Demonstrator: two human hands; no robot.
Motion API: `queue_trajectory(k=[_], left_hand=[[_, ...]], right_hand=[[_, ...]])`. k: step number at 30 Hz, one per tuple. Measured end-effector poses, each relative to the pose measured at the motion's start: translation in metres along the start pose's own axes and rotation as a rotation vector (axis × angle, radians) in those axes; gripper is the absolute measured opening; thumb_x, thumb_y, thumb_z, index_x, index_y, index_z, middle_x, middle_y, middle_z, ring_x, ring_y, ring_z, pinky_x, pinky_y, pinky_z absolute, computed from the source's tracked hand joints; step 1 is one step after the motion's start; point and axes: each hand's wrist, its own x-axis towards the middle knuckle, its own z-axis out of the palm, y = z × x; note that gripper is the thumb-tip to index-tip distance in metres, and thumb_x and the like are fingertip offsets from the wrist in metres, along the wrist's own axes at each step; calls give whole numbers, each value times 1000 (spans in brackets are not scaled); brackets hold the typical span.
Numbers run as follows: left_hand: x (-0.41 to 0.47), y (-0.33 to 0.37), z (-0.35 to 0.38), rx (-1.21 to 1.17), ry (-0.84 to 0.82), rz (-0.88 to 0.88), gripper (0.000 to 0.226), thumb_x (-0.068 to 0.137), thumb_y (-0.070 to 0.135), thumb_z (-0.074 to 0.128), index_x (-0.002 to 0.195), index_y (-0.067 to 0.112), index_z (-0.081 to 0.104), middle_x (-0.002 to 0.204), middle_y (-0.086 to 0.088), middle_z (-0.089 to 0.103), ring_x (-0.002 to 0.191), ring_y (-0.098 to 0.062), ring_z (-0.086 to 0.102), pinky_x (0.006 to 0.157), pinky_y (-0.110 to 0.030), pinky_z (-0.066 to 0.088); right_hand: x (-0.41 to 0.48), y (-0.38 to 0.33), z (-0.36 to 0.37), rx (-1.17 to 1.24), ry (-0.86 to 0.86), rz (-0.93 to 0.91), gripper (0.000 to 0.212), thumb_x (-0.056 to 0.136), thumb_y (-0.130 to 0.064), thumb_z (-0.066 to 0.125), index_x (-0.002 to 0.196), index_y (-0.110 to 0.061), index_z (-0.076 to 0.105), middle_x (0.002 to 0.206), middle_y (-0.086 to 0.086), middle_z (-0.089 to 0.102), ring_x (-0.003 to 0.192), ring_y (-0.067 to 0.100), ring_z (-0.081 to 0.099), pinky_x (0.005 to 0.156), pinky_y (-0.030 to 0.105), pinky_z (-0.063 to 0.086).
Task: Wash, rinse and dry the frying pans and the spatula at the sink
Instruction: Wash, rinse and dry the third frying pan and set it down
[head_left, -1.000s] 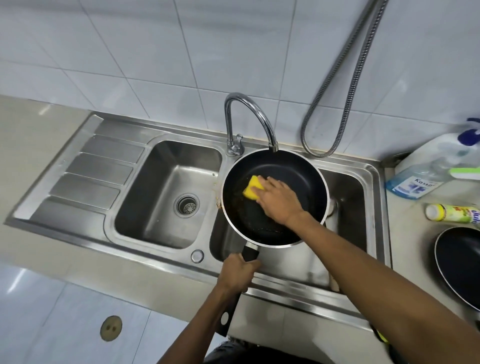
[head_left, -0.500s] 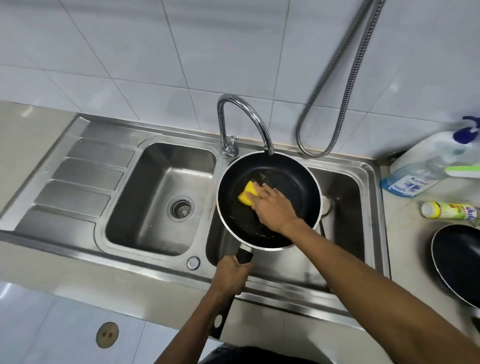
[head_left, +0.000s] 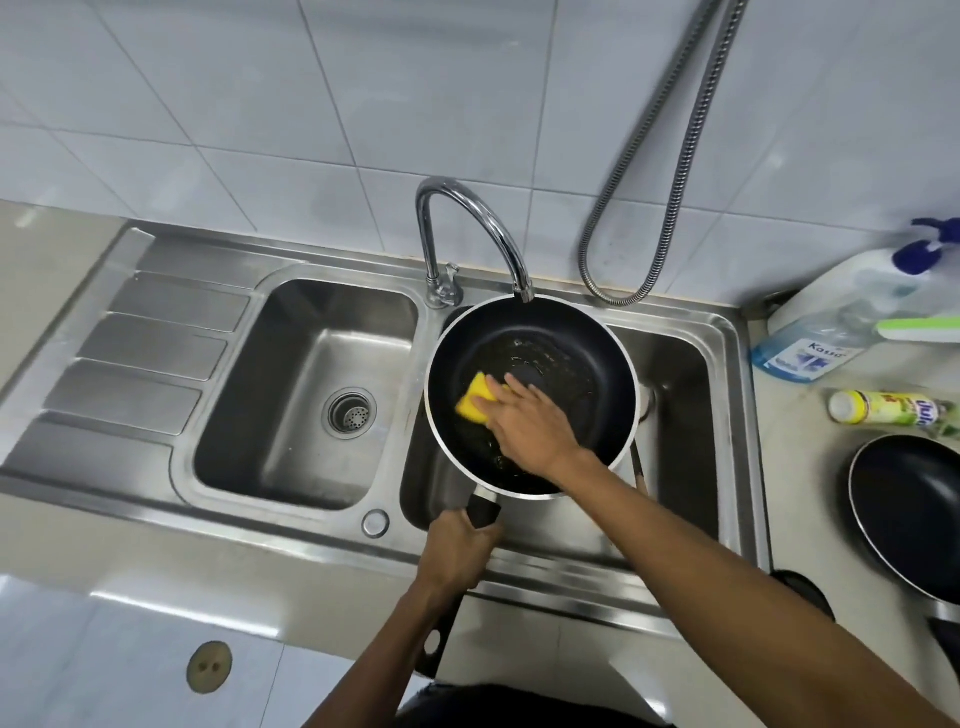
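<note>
A black frying pan with a silver rim is held over the right sink basin, under the tap spout. My left hand grips its black handle at the basin's front edge. My right hand presses a yellow sponge against the pan's inner left side. Greasy, wet streaks show on the pan's floor. A second black frying pan lies on the counter at the right. A thin wooden handle, perhaps the spatula, pokes out from under the held pan.
The left basin with its drain and a ribbed draining board lie to the left. A chrome tap arches over the pan and a metal hose hangs on the tiled wall. A spray bottle and a yellow bottle lie on the right counter.
My right hand has slid the sponge down and to the left across the pan's inside. My left hand keeps its grip on the handle.
</note>
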Motion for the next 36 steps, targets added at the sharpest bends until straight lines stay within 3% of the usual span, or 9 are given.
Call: queue_trajectory(k=[6, 12, 17, 22, 27, 30, 32, 36], left_hand=[[1, 3, -9, -88, -20, -22, 31, 84, 16, 68, 57, 11, 53, 50, -6, 45, 44, -20, 42, 45, -32, 37], [3, 1, -6, -92, -10, -17, 34, 84, 17, 70, 57, 11, 50, 50, -7, 44, 42, -20, 40, 43, -28, 35], [-3, 5, -4, -49, -31, 29, 29, 85, 17, 69, 62, 10, 54, 52, -4, 48, 44, -18, 45, 42, -24, 36], [-7, 3, -9, -69, -66, 12, 23, 85, 16, 67, 65, 7, 60, 55, -7, 49, 49, -20, 47, 47, -30, 38], [-3, 1, -14, -87, -54, 13, 23, 82, 14, 67, 62, 11, 54, 55, -6, 45, 50, -20, 43, 49, -32, 36], [-3, 4, -11, -66, -29, 29, 25, 81, 14, 67, 62, 11, 52, 53, -5, 43, 48, -19, 41, 47, -31, 34], [-5, 6, -8, -70, -28, 25, 21, 81, 14, 67, 65, 10, 54, 54, -6, 44, 48, -19, 41, 46, -31, 35], [-10, 10, -4, -91, -84, 15, 19, 84, 15, 67, 71, 9, 55, 56, -9, 48, 46, -21, 44, 47, -33, 39]], right_hand=[[16, 60, -25, -69, 28, 172, 49, 101, -21, 47, 149, -29, 45, 163, 2, 33, 149, 31, 30, 118, 48, 30], [-62, 22, -1, 4, 11, 54, 46, 96, -14, 57, 140, -26, 58, 157, 3, 43, 145, 36, 39, 114, 50, 37], [-11, -6, -5, -16, 35, 0, 47, 98, -17, 54, 143, -30, 53, 161, 1, 37, 149, 32, 32, 118, 48, 31], [35, 39, -37, -51, 60, 124, 47, 101, -23, 51, 147, -29, 49, 161, 4, 36, 148, 36, 32, 117, 48, 33], [-22, 73, -30, -78, 105, 123, 45, 97, -16, 56, 141, -22, 57, 154, 12, 46, 138, 45, 44, 107, 53, 44], [-62, 40, -8, 10, 92, -3, 45, 92, -12, 61, 136, -22, 63, 152, 11, 50, 135, 45, 49, 105, 54, 46], [-62, 13, 2, 87, 75, -63, 43, 95, -17, 60, 136, -28, 63, 154, 2, 49, 135, 38, 50, 108, 48, 46], [-39, -20, -2, 416, 186, 7, 40, 100, -20, 57, 138, -29, 62, 152, -5, 51, 124, 26, 55, 105, 34, 41]])
